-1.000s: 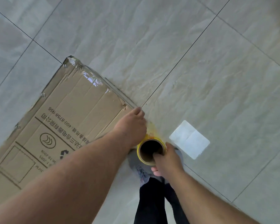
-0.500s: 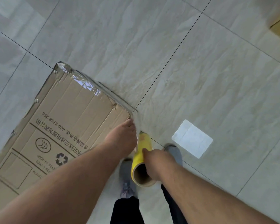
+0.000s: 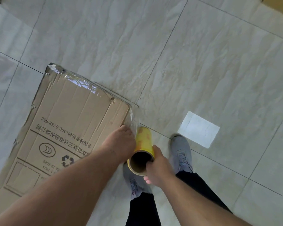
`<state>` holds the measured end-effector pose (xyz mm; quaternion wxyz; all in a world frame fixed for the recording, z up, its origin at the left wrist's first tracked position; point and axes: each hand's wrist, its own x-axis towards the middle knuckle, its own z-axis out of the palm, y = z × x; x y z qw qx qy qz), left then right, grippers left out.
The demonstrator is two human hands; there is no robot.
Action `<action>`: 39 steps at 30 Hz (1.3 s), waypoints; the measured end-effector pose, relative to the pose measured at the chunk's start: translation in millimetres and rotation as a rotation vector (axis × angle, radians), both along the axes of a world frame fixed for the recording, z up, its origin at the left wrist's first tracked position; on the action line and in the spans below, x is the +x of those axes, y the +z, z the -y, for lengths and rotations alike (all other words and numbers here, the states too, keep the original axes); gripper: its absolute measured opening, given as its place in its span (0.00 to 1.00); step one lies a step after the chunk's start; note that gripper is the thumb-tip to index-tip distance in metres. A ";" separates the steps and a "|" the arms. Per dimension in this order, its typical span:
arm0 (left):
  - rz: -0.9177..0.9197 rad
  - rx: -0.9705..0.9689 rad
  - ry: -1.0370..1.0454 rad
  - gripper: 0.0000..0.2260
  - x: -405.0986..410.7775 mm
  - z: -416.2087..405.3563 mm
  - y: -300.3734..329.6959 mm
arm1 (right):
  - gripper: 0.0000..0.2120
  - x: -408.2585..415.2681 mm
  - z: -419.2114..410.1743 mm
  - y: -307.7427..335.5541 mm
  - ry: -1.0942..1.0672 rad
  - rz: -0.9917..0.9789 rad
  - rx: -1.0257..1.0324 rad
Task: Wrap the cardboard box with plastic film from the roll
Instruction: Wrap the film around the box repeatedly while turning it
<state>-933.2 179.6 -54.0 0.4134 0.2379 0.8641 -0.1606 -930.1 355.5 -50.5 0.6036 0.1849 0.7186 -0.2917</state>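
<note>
A large brown corrugated cardboard box [image 3: 69, 128], printed with black characters, a phone number and a recycling mark, stands on the pale grey marbled floor tiles [image 3: 203, 70]. Its broad printed top face fills the lower left of the view. Clear, shiny plastic film [image 3: 82, 82] clings in wrinkles along the box's far edge, from the far corner to the right-hand corner.

At that right-hand corner the film leaves the box in a short stretched band and runs to a yellow roll of film on a brown cardboard tube [image 3: 143, 144], which sits just beside the box's right edge, with its open end facing the camera.

The left hand [image 3: 119, 144] lies between the box and the roll — fingers pointing away from the camera, against the roll's left side near the box's corner. Whether its fingers curl round the roll or only press against it cannot be told from here. The right hand [image 3: 155, 167] grips the near end of the roll: its thumb hooks into the open tube and its fingers wrap round the outside, on the side away from the box.

Below the roll are two grey mesh shoes [image 3: 181, 152] and black trouser legs [image 3: 142, 209]. A flat white rectangular sheet [image 3: 198, 128] lies on the tiles to the right of the box, beyond the right shoe — well apart from the roll.
</note>
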 end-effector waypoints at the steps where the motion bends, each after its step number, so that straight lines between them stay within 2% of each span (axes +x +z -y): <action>1: -0.009 0.011 -0.007 0.22 -1.5 -1.1 1.4 | 0.36 2.5 1.0 -0.8 0.062 -0.028 -0.018; 5: 0.012 0.042 -0.071 0.21 2.7 -0.2 4.5 | 0.37 -1.6 6.3 1.9 0.516 -0.172 -0.021; 13: -0.037 0.005 -0.182 0.23 29.9 12.6 -7.5 | 0.39 11.6 32.1 19.9 1.043 -0.224 -0.078; 16: -0.065 0.018 -0.190 0.23 35.4 19.0 -12.1 | 0.31 24.3 49.8 22.8 1.141 -0.251 -0.109; 19: -0.062 0.054 -0.207 0.17 47.1 24.4 -14.7 | 0.20 32.9 59.3 20.7 1.200 -0.298 -0.122; 21: -0.024 0.068 -0.195 0.14 61.0 25.6 -15.9 | 0.17 40.0 61.7 19.0 1.131 -0.313 -0.100; 22: -0.010 0.059 -0.184 0.14 68.3 26.4 -18.5 | 0.19 45.9 60.7 16.6 1.039 -0.332 -0.083; 24: -0.016 0.038 -0.193 0.15 73.3 29.4 -20.6 | 0.27 61.9 56.2 11.3 0.711 -0.358 -0.025; 27: -0.029 -0.006 -0.222 0.18 71.9 31.9 -17.1 | 0.36 90.6 46.6 6.1 0.255 -0.271 0.044; 31: -0.037 -0.012 -0.189 0.21 66.8 24.2 -10.7 | 0.34 110.5 43.0 1.5 -0.128 -0.080 0.005; 33: -0.041 0.013 -0.157 0.22 67.7 22.9 -7.5 | 0.33 107.0 40.2 -1.0 -0.129 -0.084 -0.029; 39: -0.029 -0.022 -0.274 0.25 87.6 23.2 -4.2 | 0.31 104.5 30.3 1.5 0.362 -0.188 -0.025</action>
